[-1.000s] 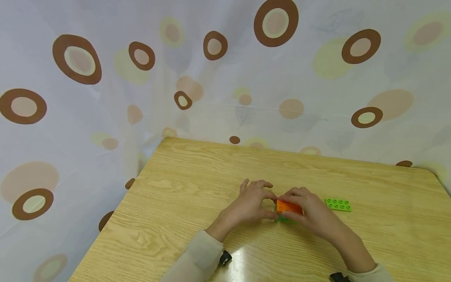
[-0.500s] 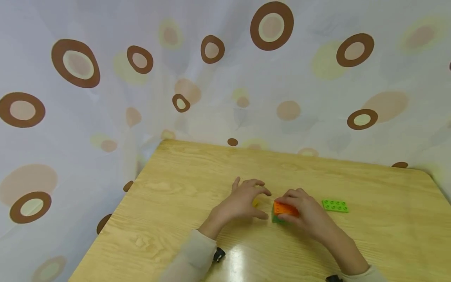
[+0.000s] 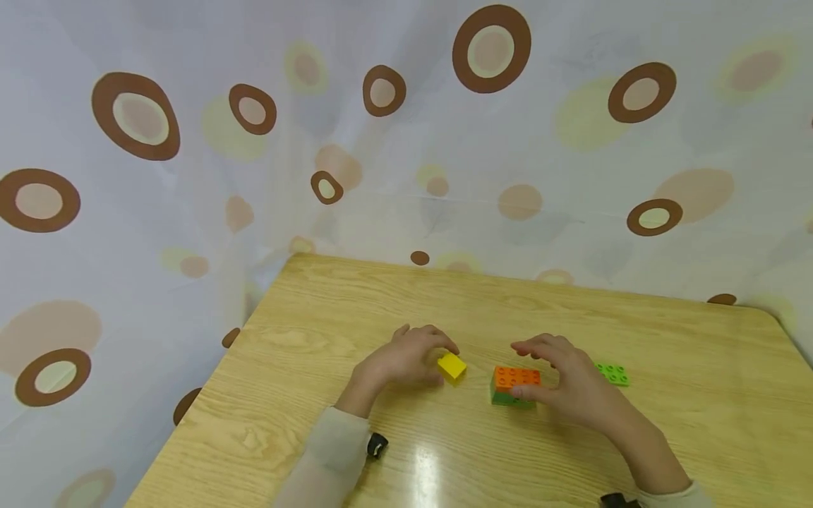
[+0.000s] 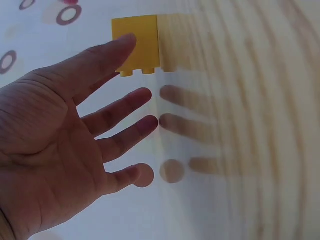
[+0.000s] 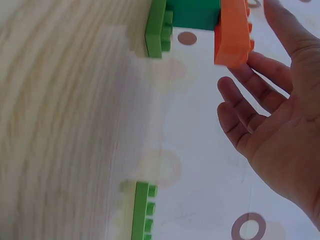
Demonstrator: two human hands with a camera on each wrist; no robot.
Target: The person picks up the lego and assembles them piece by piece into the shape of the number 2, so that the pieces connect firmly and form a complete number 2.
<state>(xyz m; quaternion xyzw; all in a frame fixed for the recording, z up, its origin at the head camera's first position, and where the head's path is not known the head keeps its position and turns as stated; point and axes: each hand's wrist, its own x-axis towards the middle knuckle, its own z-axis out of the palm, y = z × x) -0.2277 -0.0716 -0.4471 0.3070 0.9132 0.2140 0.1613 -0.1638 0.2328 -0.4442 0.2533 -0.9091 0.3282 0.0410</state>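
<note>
Clearly, five toy bricks show on one wooden table [image 3: 317,303], three of them joined as a single stack [image 3: 506,389]: one orange brick [image 5: 233,32] on top, one dark green brick [image 5: 194,14] in the middle, one light green brick [image 5: 155,31] underneath. One yellow brick [image 3: 452,367] lies left of the stack, studs pointing sideways; one lime brick [image 3: 613,375] lies to its right, partly covered. Two hands show. The right hand [image 3: 581,386] is at the stack, thumb and fingers spread wide, gripping nothing. The left hand [image 3: 406,358], left of the stack, reaches round the yellow brick with loosely extended fingers; whether they touch it I cannot tell.
</note>
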